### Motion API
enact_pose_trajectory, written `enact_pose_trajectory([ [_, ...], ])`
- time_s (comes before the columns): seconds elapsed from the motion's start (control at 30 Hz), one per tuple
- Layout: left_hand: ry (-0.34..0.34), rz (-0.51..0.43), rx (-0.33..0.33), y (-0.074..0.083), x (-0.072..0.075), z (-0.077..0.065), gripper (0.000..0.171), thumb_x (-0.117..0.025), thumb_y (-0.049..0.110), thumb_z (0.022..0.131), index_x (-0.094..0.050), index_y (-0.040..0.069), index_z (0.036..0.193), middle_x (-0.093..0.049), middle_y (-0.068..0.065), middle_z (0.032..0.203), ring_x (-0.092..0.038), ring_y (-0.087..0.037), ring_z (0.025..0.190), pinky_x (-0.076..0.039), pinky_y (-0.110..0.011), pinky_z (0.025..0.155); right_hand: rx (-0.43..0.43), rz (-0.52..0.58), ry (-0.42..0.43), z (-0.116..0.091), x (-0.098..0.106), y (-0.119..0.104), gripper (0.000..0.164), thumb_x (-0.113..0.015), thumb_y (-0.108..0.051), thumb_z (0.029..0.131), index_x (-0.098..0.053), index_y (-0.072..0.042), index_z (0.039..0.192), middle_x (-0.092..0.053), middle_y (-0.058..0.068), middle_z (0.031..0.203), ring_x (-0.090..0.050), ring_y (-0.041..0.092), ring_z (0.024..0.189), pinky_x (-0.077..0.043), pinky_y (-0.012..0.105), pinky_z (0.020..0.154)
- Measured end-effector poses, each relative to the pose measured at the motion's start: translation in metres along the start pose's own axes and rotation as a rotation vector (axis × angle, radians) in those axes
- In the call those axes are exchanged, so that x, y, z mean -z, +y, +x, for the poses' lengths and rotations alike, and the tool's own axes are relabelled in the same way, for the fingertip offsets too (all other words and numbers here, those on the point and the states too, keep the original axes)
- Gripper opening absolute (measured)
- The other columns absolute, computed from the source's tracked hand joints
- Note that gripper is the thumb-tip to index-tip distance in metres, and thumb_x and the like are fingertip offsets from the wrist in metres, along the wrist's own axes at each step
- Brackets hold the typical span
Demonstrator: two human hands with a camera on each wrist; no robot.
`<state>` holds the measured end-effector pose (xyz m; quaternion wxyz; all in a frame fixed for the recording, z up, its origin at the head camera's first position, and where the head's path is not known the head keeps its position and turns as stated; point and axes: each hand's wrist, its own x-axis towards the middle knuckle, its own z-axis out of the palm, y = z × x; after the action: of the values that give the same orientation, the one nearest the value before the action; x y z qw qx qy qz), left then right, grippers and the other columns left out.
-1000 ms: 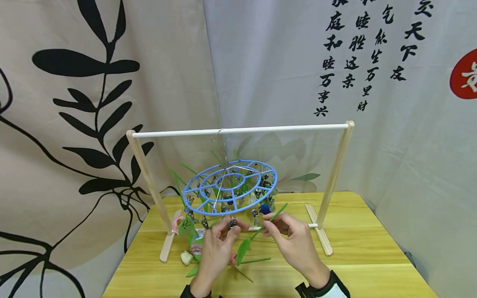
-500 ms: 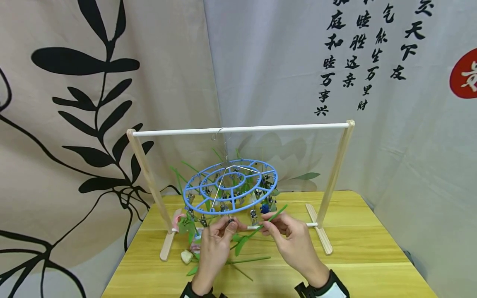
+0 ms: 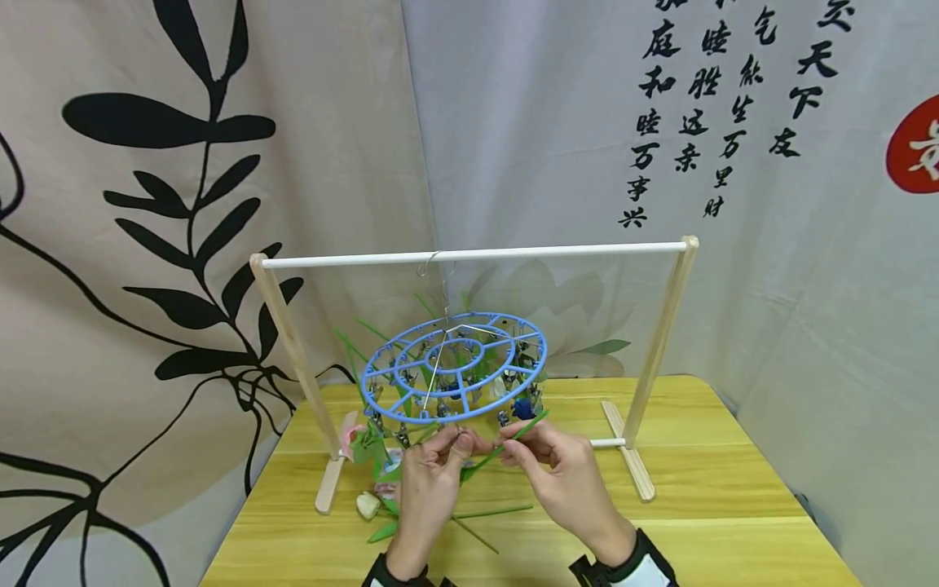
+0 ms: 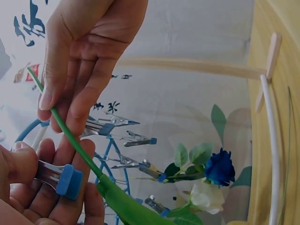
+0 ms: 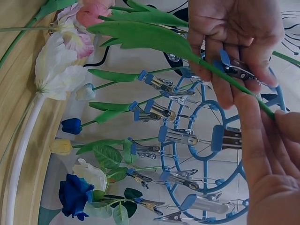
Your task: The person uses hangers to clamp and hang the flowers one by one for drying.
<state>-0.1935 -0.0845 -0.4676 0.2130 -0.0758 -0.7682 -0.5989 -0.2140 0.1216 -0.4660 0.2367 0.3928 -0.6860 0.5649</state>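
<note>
A green stem (image 5: 222, 76) slants across the middle of the head view, its free end up to the right and its long leaf (image 5: 140, 37) down to the left; which flower head belongs to it I cannot tell. The right hand (image 3: 568, 473) pinches that stem between thumb and fingers, its wrist entering at the lower right and the knuckles leaning up and left. Facing it, the left hand (image 3: 433, 481) comes up from the bottom centre, thumb and fingers bent round a metal clip (image 4: 56, 177) with blue tips, gripping it under the front of the blue rack (image 3: 460, 383). The 2 sets of fingertips come close together; stem and clip lie near each other, though whether they touch is unclear. More clips hang from the rack, some holding flowers, among them a blue rose (image 5: 75, 197) at the lower left of the right wrist view. The rack hangs from a white rail (image 3: 469, 255) between 2 wooden posts. At the lower centre of the head view, a cream flower (image 3: 368, 505) lies on the wooden table (image 3: 697, 473), with a printed fabric backdrop (image 3: 330, 163) behind.
</note>
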Motion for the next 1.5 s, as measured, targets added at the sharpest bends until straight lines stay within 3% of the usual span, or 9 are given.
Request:
enact_pose_trajectory([
  [0.13,0.018,0.014,0.002,0.001,-0.002,0.000,0.025,-0.074,0.024,0.115,-0.091,0.025,0.097,-0.092,0.004,0.098,-0.089,-0.017,0.100,-0.062,-0.023,0.079,0.011,0.015,0.007,0.001,-0.003,-0.001,0.018,-0.076,0.011,0.107,-0.081,0.000,0.121,-0.087,0.018,0.110,-0.087,0.010,0.089,-0.074,0.036,0.076],
  [0.43,0.034,0.022,0.067,0.002,-0.005,-0.002,0.022,-0.077,0.028,0.113,-0.090,0.023,0.096,-0.092,0.006,0.100,-0.088,-0.012,0.102,-0.056,-0.026,0.098,0.028,0.026,0.022,0.003,-0.007,-0.001,0.018,-0.078,0.012,0.105,-0.082,0.001,0.119,-0.087,0.017,0.109,-0.089,0.021,0.086,-0.074,0.033,0.077],
  [0.6,0.051,0.042,0.085,0.004,-0.005,-0.003,0.021,-0.079,0.031,0.112,-0.091,0.026,0.097,-0.092,0.006,0.101,-0.088,-0.013,0.104,-0.025,-0.065,0.123,0.033,0.019,0.027,0.003,-0.008,0.000,0.019,-0.079,0.012,0.105,-0.082,-0.001,0.119,-0.088,0.018,0.110,-0.089,0.029,0.083,-0.073,0.031,0.077],
  [0.77,0.038,0.045,0.107,0.004,-0.003,-0.004,0.020,-0.078,0.035,0.112,-0.092,0.025,0.102,-0.092,0.004,0.105,-0.087,-0.020,0.110,0.006,-0.086,0.119,0.016,0.054,0.032,0.002,-0.008,0.001,0.018,-0.077,0.013,0.105,-0.081,0.002,0.119,-0.087,0.022,0.112,-0.090,0.016,0.089,-0.074,0.036,0.074],
  [0.93,-0.021,0.004,0.141,0.004,-0.001,-0.003,0.023,-0.072,0.032,0.116,-0.090,0.017,0.115,-0.092,0.000,0.113,-0.086,-0.020,0.115,-0.017,-0.067,0.136,-0.008,0.092,0.036,0.002,-0.008,0.001,0.017,-0.076,0.013,0.106,-0.080,0.003,0.119,-0.086,0.025,0.114,-0.088,0.007,0.095,-0.074,0.040,0.074],
  [1.13,-0.072,0.030,0.137,0.003,0.005,-0.004,0.030,-0.067,0.039,0.120,-0.089,0.020,0.125,-0.091,-0.002,0.124,-0.082,-0.033,0.128,-0.007,-0.084,0.123,-0.012,0.088,0.035,0.003,-0.009,0.001,0.017,-0.077,0.012,0.105,-0.080,0.003,0.119,-0.087,0.024,0.113,-0.088,0.008,0.093,-0.074,0.037,0.076],
  [1.2,-0.108,0.007,0.122,0.001,0.006,-0.004,0.030,-0.065,0.037,0.121,-0.088,0.020,0.129,-0.090,-0.001,0.127,-0.082,-0.029,0.129,-0.034,-0.067,0.133,-0.010,0.081,0.032,0.004,-0.009,0.001,0.017,-0.078,0.012,0.105,-0.080,0.003,0.120,-0.087,0.023,0.112,-0.088,0.008,0.093,-0.074,0.035,0.076],
  [1.3,-0.159,-0.064,0.084,-0.002,0.008,-0.004,0.028,-0.063,0.029,0.123,-0.085,0.015,0.134,-0.089,-0.003,0.129,-0.084,-0.023,0.127,-0.064,-0.039,0.114,-0.010,0.065,0.030,0.004,-0.010,0.001,0.017,-0.079,0.011,0.105,-0.081,0.002,0.120,-0.087,0.021,0.111,-0.088,0.009,0.093,-0.074,0.036,0.077],
  [1.5,-0.181,-0.110,0.066,-0.005,0.011,-0.006,0.029,-0.062,0.026,0.123,-0.081,0.011,0.139,-0.089,-0.006,0.130,-0.083,-0.020,0.128,-0.058,-0.024,0.114,-0.018,0.022,0.026,0.005,-0.011,0.000,0.018,-0.080,0.007,0.106,-0.082,-0.003,0.121,-0.088,0.017,0.110,-0.087,0.009,0.093,-0.074,0.033,0.081],
])
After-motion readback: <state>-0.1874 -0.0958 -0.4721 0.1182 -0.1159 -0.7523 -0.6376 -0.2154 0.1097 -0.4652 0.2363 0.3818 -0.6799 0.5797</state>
